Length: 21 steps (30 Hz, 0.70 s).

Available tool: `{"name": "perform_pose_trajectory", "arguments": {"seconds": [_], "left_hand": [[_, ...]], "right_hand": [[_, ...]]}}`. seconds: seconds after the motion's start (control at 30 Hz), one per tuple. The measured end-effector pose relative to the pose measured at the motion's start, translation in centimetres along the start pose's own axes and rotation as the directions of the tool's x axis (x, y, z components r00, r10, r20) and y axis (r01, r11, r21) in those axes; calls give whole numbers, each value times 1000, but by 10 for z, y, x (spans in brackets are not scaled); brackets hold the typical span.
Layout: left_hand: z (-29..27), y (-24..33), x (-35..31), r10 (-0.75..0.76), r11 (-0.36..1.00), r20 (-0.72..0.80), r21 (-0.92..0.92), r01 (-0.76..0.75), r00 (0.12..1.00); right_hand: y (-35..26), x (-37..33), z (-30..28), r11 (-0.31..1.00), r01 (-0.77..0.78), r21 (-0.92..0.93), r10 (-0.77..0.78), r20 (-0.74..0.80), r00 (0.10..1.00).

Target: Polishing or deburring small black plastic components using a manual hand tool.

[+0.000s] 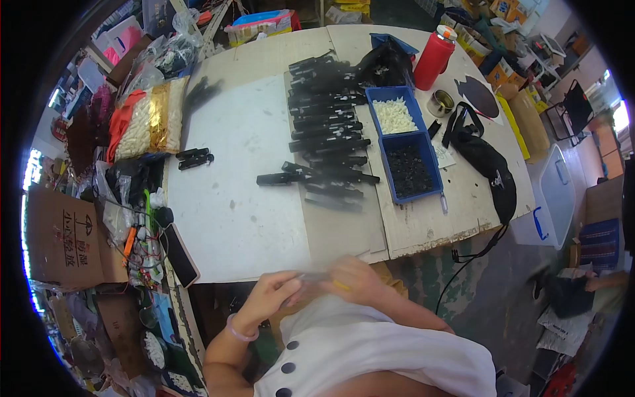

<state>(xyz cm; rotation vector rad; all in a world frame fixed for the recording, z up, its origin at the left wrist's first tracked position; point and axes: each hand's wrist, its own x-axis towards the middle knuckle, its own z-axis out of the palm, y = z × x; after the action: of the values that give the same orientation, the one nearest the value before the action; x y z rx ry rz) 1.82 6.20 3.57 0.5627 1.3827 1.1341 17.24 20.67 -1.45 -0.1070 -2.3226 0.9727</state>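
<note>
Both hands meet low in the frame, just below the table [423, 228] edge and above the person's white top. The left hand [268, 294] and the right hand [357, 278] are closed from either end on a thin grey strip [311, 278] held crosswise between them; it is blurred, so its kind cannot be told. A small yellow spot shows at the right fingers. A pale bracelet [239, 331] circles the left wrist.

Above the hands, at mid-frame, a stack of black parts [327, 122] lies in rows on a grey board, with one black part [274, 178] sticking out to the left and two more [194, 157] well apart on the white sheet [231, 192]. Right of the stack stand two blue bins, the upper bin [395, 112] with white pieces and the lower bin [410, 169] with black pieces. A red bottle [434, 57] stands in the upper right, near a black bag [489, 165]. A phone [178, 255] lies at the table's left edge.
</note>
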Motion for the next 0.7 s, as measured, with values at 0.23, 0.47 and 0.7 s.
{"name": "perform_pose_trajectory", "arguments": {"seconds": [0.23, 0.47, 0.7], "left_hand": [[-79, -50, -34, -59, 746, -17, 664, 55, 998], [-36, 20, 87, 821, 226, -42, 940, -255, 570], [-36, 33, 147, 877, 252, -32, 881, -400, 480]], "right_hand": [[11, 7, -3, 977, -207, 43, 202, 94, 975], [9, 20, -30, 977, -208, 38, 211, -114, 971], [7, 12, -35, 971, -238, 7, 235, -192, 953]]}}
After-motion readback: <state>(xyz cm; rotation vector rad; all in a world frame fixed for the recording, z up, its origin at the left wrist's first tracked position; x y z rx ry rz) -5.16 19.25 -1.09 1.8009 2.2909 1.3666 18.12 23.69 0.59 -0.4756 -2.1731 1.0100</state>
